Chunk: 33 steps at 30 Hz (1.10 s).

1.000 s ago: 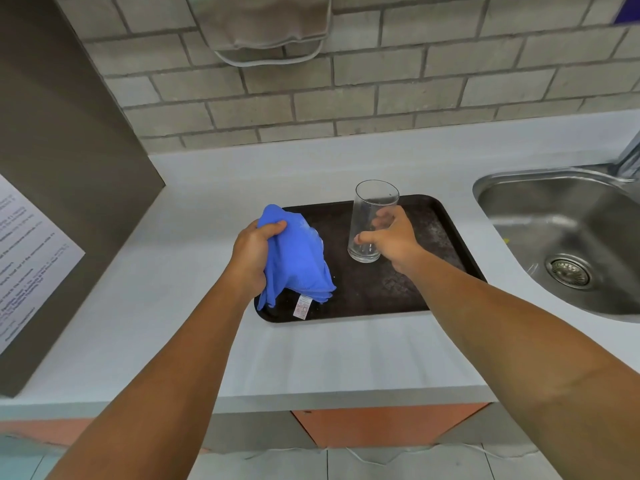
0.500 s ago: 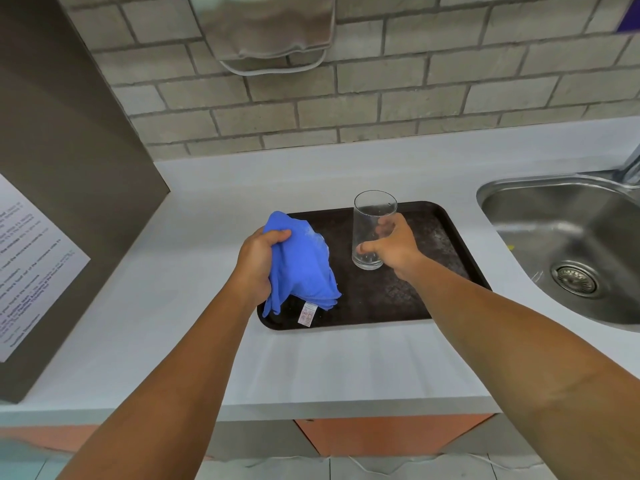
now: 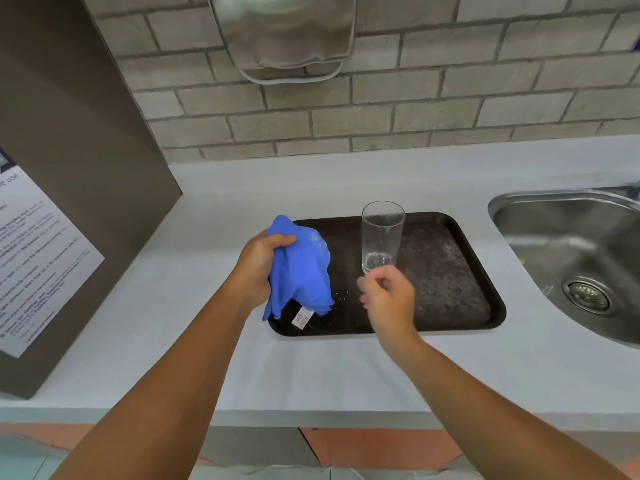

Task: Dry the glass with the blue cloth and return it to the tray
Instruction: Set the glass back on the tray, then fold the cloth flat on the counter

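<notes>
A tall clear glass (image 3: 381, 235) stands upright on the dark brown tray (image 3: 460, 275), near its back middle. My right hand (image 3: 389, 294) hovers just in front of the glass, off it, blurred, with fingers loosely curled and nothing in them. My left hand (image 3: 258, 265) grips a bunched blue cloth (image 3: 299, 271) over the tray's left end; the cloth hangs down and its white label dangles at the bottom.
The tray lies on a white counter (image 3: 311, 368). A steel sink (image 3: 581, 258) with a drain is at the right. A grey panel (image 3: 69, 168) with a printed notice stands at the left. A metal dispenser (image 3: 284, 32) hangs on the brick wall.
My right hand has let go of the glass and pulled back toward me. The glass now stands alone on the tray. My left hand still holds the cloth in much the same place.
</notes>
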### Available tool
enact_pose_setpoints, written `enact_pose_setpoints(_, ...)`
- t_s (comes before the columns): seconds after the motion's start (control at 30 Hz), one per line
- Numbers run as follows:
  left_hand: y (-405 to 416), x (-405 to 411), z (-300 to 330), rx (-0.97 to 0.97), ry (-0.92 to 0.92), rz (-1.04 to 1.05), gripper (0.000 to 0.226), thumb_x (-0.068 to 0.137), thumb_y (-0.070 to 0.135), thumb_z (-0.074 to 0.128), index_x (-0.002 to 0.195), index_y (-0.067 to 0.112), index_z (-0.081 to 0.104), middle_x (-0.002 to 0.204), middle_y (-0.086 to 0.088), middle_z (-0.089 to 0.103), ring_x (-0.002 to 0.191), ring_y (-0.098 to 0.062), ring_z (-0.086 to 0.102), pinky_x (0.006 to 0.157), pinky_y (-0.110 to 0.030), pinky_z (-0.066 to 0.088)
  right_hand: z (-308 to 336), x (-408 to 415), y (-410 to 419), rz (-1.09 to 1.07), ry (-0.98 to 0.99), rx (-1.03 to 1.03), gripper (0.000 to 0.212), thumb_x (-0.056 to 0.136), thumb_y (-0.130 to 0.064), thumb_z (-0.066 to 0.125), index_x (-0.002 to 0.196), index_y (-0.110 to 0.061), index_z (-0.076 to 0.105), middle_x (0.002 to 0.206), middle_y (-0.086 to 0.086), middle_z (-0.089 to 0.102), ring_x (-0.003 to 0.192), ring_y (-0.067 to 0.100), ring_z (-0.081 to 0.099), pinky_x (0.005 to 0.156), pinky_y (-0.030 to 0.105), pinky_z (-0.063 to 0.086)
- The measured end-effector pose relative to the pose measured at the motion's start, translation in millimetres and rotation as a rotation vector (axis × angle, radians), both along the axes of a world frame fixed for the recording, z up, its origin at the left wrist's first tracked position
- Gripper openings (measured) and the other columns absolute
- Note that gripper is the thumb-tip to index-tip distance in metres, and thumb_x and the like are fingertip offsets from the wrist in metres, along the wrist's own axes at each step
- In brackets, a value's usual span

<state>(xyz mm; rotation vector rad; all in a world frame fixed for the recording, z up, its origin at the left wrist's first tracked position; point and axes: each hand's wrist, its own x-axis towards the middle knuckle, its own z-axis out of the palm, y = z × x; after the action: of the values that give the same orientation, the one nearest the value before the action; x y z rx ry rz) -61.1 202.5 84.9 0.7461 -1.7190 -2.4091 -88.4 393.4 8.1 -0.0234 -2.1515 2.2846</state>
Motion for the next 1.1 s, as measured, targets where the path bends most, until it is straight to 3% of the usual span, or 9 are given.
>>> enact_pose_setpoints(0.07, -7, 6, 3, 0.068, 0.008, -0.044, 0.037, 0.081, 0.012, 0.062, 0.118, 0.003, 0.063, 0.104, -0.015, 0.071, 0.091, -0.029, 0.069, 0.073, -0.036, 0.055, 16, 0, -21, 0.192, -0.148, -0.052, 0.009, 0.084, -0.024, 0.071, 0.082, -0.016, 0.067, 0.083, 0.005, 0.07, 0.066, 0.012, 0.063, 0.066, 0.033, 0.054)
enact_pose_setpoints(0.13, -15, 12, 4, 0.13, 0.038, -0.093, 0.042, 0.077, 0.011, 0.06, 0.118, 0.0, 0.062, 0.111, -0.02, 0.068, 0.1, -0.033, 0.066, 0.083, -0.04, 0.052, 38, -11, -40, 0.427, -0.383, -0.185, 0.039, 0.084, -0.046, 0.068, 0.107, -0.014, 0.072, 0.107, 0.009, 0.074, 0.09, 0.021, 0.07, 0.086, 0.039, 0.056)
enact_pose_setpoints(0.2, -24, 21, 5, 0.159, 0.082, -0.151, 0.044, 0.074, 0.01, 0.057, 0.116, -0.002, 0.063, 0.113, -0.022, 0.068, 0.104, -0.036, 0.065, 0.087, -0.042, 0.052, 52, -20, -55, 0.654, -0.519, -0.358, 0.049, 0.085, -0.049, 0.067, 0.117, -0.012, 0.072, 0.114, 0.012, 0.074, 0.104, 0.027, 0.069, 0.095, 0.041, 0.053)
enact_pose_setpoints(0.27, -34, 30, 5, 0.148, 0.123, -0.195, 0.045, 0.071, 0.007, 0.055, 0.113, -0.003, 0.065, 0.112, -0.022, 0.07, 0.104, -0.036, 0.066, 0.082, -0.041, 0.056, 56, -21, -69, 0.752, -0.539, -0.419, 0.034, 0.086, -0.038, 0.07, 0.107, -0.013, 0.076, 0.107, 0.011, 0.076, 0.099, 0.026, 0.072, 0.086, 0.038, 0.057)
enact_pose_setpoints(0.53, -111, 84, -20, 0.053, 0.093, -0.035, 0.058, 0.084, 0.033, 0.064, 0.131, 0.001, 0.054, 0.128, -0.02, 0.062, 0.114, -0.033, 0.062, 0.088, -0.042, 0.051, 46, 4, -124, 0.665, -0.431, -0.226, 0.031, 0.079, -0.009, 0.078, 0.109, -0.008, 0.072, 0.117, 0.017, 0.073, 0.107, 0.031, 0.07, 0.093, 0.045, 0.053)
enact_pose_setpoints(0.67, -156, 121, -39, -0.012, -0.008, -0.088, 0.049, 0.079, 0.042, 0.072, 0.113, 0.008, 0.064, 0.113, -0.016, 0.069, 0.102, -0.032, 0.068, 0.076, -0.042, 0.057, 34, 25, -138, 0.774, -0.367, -0.034, 0.021, 0.079, -0.009, 0.078, 0.099, -0.004, 0.075, 0.105, 0.019, 0.076, 0.09, 0.028, 0.073, 0.079, 0.041, 0.053)
enact_pose_setpoints(0.77, -185, 147, -47, 0.015, -0.057, -0.195, 0.058, 0.065, 0.032, 0.087, 0.111, 0.005, 0.065, 0.108, -0.021, 0.067, 0.094, -0.031, 0.069, 0.073, -0.042, 0.058, 27, 34, -145, 0.897, -0.396, 0.021, 0.02, 0.079, -0.009, 0.079, 0.099, -0.007, 0.076, 0.092, 0.007, 0.077, 0.079, 0.017, 0.074, 0.074, 0.036, 0.059)
enact_pose_setpoints(0.9, -211, 156, -51, 0.03, -0.15, -0.301, 0.064, 0.072, 0.023, 0.082, 0.129, 0.004, 0.057, 0.126, -0.022, 0.064, 0.112, -0.037, 0.063, 0.082, -0.042, 0.057, 20, 35, -161, 0.936, -0.411, 0.094, 0.014, 0.079, -0.013, 0.078, 0.093, -0.012, 0.076, 0.083, 0.002, 0.077, 0.071, 0.016, 0.074, 0.063, 0.032, 0.061)
enact_pose_setpoints(1.1, -215, 110, -66, -0.229, -0.268, 0.01, 0.034, 0.071, 0.01, 0.082, 0.101, 0.007, 0.067, 0.109, -0.021, 0.073, 0.09, -0.033, 0.071, 0.075, -0.04, 0.056, 5, 9, -189, 0.703, -0.322, 0.223, 0.007, 0.082, -0.006, 0.074, 0.085, -0.001, 0.07, 0.086, 0.012, 0.07, 0.078, 0.025, 0.068, 0.08, 0.045, 0.059)
